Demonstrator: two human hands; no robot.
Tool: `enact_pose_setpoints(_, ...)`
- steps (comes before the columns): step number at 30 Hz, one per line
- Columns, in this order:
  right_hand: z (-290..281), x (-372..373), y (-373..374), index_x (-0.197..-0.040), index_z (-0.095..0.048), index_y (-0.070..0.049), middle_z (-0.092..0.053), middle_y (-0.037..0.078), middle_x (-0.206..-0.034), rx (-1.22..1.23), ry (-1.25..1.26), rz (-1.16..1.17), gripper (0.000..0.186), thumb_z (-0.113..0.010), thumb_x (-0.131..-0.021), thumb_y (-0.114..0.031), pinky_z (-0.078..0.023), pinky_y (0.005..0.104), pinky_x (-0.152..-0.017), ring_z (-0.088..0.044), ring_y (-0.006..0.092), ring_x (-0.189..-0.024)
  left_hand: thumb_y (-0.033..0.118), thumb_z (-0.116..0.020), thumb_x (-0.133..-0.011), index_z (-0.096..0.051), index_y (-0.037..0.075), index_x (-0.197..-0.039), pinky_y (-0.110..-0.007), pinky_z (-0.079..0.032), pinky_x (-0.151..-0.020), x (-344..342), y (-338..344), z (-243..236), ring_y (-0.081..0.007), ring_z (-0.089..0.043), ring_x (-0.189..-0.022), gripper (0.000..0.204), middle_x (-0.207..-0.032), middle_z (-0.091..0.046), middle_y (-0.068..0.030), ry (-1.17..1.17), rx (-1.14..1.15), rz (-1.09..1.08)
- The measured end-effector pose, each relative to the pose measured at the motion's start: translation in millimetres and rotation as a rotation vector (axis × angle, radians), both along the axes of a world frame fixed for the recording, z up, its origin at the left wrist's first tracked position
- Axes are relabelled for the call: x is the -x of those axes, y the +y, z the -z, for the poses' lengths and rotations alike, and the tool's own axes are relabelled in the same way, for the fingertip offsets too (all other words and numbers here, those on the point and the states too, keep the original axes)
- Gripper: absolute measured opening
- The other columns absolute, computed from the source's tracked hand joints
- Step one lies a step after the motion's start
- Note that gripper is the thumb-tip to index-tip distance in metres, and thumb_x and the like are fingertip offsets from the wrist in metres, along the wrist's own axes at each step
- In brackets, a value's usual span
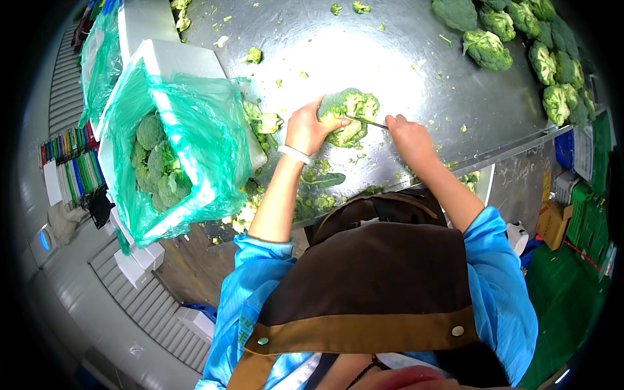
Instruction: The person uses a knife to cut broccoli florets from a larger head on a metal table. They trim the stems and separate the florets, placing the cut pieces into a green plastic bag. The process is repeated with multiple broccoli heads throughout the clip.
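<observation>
A head of broccoli [351, 134] lies stem side up on the shiny metal table, in front of me. My left hand [311, 130] is closed around its left side, the thumb laid over the pale cut part. In my right hand [411, 139] is a small knife [368, 121], whose blade points left and reaches the stem at the middle of the broccoli. The blade's tip is hard to make out against the florets. Leaves and trimmed bits [323, 181] lie on the table just below my hands.
To the left, a white foam box lined with a green plastic bag [201, 149] holds several broccoli heads [156, 162]. More broccoli [487, 50] is heaped at the far right. Scraps [263, 120] lie beside the box. The table's edge [520, 144] runs along the near right.
</observation>
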State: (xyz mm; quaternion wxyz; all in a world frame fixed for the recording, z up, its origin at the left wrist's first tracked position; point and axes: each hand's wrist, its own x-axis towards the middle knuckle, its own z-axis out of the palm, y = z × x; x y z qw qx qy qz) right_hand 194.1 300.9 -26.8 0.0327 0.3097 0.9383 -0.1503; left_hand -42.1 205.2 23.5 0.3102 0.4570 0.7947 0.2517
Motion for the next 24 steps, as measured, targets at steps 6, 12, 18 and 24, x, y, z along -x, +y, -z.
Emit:
enact_pose_setpoints(6,12,-2,-19,-0.095,-0.06,-0.004,-0.065,0.017,-0.076,0.116,0.083,0.08,0.014,-0.058,-0.081,-0.002,-0.055,0.044,-0.06,-0.068,0.0337,-0.069,0.047,-0.085,-0.068,-0.058,-0.004,-0.128,-0.04,-0.052,-0.09,0,8,-8,-0.0357,-0.068,-0.103,0.083,-0.108,-0.069,-0.0254,0.059,0.046,0.04)
enact_pose_setpoints(12,16,-2,8,-0.097,-0.062,-0.002,-0.066,0.018,-0.077,0.113,0.028,-0.054,0.015,-0.057,-0.083,-0.003,-0.054,0.0461,-0.059,-0.067,0.0346,-0.069,0.044,-0.085,-0.071,-0.054,-0.005,-0.133,-0.038,-0.051,-0.094,9,3,10,-0.0335,-0.067,-0.108,0.085,-0.114,-0.067,-0.0261,-0.027,0.008,0.057)
enact_pose_setpoints(18,21,11,-17,-0.092,-0.063,-0.004,-0.065,0.018,-0.078,0.096,0.071,0.124,0.013,-0.058,-0.08,-0.002,-0.055,0.0459,-0.063,-0.068,0.0353,-0.071,0.04,-0.084,-0.074,-0.051,-0.005,-0.135,-0.039,-0.05,-0.095,19,11,18,-0.033,-0.067,-0.108,0.083,-0.115,-0.067,-0.0269,-0.149,-0.002,0.057)
enact_pose_setpoints(24,-32,4,11,-0.085,-0.065,-0.002,-0.068,0.019,-0.077,0.131,-0.069,-0.061,0.01,-0.056,-0.081,-0.001,-0.056,0.0464,-0.065,-0.07,0.0351,-0.075,0.043,-0.082,-0.075,-0.051,-0.005,-0.135,-0.043,-0.052,-0.09,-8,-3,6,-0.0414,-0.066,-0.103,0.083,-0.11,-0.066,-0.0289,0.085,0.036,0.032)
